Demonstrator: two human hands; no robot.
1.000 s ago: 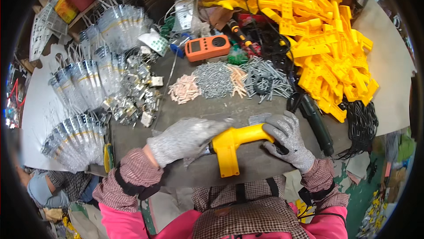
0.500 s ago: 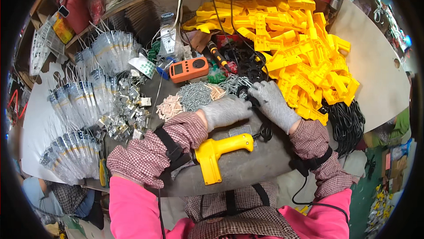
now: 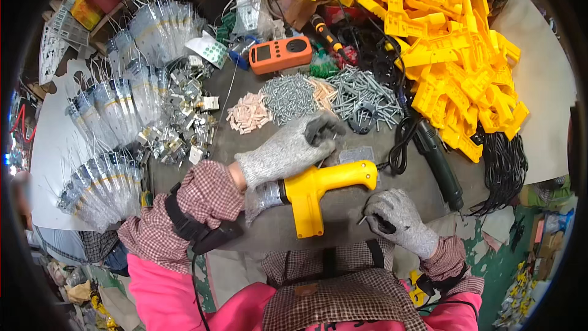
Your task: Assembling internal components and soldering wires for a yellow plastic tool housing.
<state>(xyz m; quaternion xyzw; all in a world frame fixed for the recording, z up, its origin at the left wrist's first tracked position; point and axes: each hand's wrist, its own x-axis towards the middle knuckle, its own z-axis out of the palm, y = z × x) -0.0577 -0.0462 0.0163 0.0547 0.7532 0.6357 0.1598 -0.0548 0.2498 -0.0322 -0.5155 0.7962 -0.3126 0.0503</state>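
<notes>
The bench (image 3: 343,211) is brightly lit, with soft shadows. Edges are bent toward the rim; corners are blackened.

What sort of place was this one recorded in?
Most likely a small assembly workshop: there is a big heap of similar yellow plastic housings, loose piles of screws, and what looks like a dark electric screwdriver at the right.

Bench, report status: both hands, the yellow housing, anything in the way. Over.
Left hand curled, near the screws. Right hand pinching a thin rod-like piece. Yellow housing lying on bench. Possible obstacle: coiled black cord by its handle.
</notes>
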